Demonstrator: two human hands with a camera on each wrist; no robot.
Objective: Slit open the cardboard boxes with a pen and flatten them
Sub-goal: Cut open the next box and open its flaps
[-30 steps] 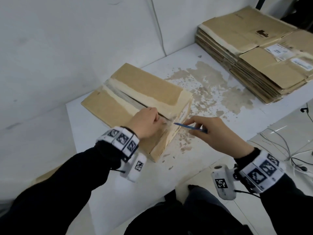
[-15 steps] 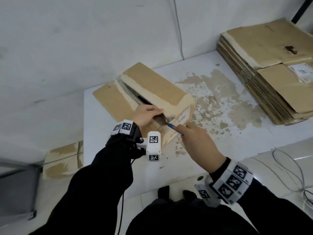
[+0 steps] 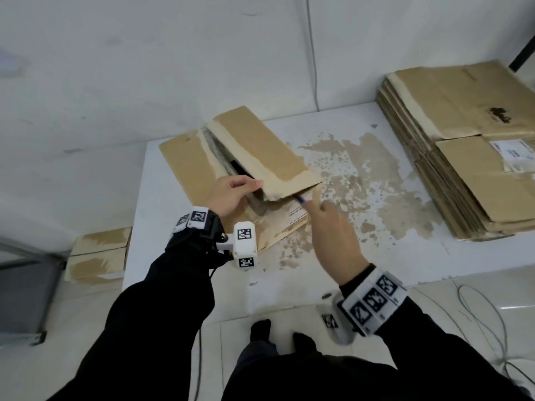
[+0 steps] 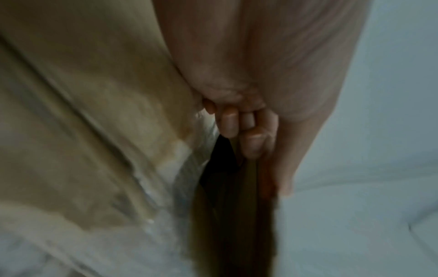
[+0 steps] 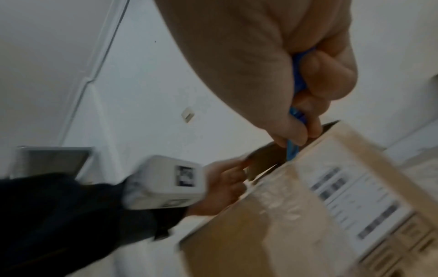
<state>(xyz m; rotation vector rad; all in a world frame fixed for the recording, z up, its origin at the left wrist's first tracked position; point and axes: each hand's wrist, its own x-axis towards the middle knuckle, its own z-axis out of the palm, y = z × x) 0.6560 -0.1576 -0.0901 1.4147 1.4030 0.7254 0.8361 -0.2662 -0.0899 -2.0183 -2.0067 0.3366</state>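
Observation:
A brown cardboard box (image 3: 185, 169) lies on the white table (image 3: 376, 261), its top seam split and the right flap (image 3: 260, 149) raised. My left hand (image 3: 231, 192) grips the near edge of that flap, thumb on top, fingers curled beneath (image 4: 246, 131). My right hand (image 3: 333, 235) pinches a blue pen (image 3: 301, 199), whose tip sits under the flap's near corner by the box's end with the label (image 5: 350, 196). The right wrist view shows the pen (image 5: 294, 148) going into the gap at the box's end.
A tall stack of flattened cardboard boxes (image 3: 469, 146) fills the table's right end. Two sealed boxes (image 3: 98, 256) sit on the floor left of the table. Cables (image 3: 486, 319) trail on the floor at right. The wall stands close behind the table.
My left hand went from pressing on the seam to lifting the right flap, which now stands raised. The pen tip moved in under the flap's corner. My head shifted left.

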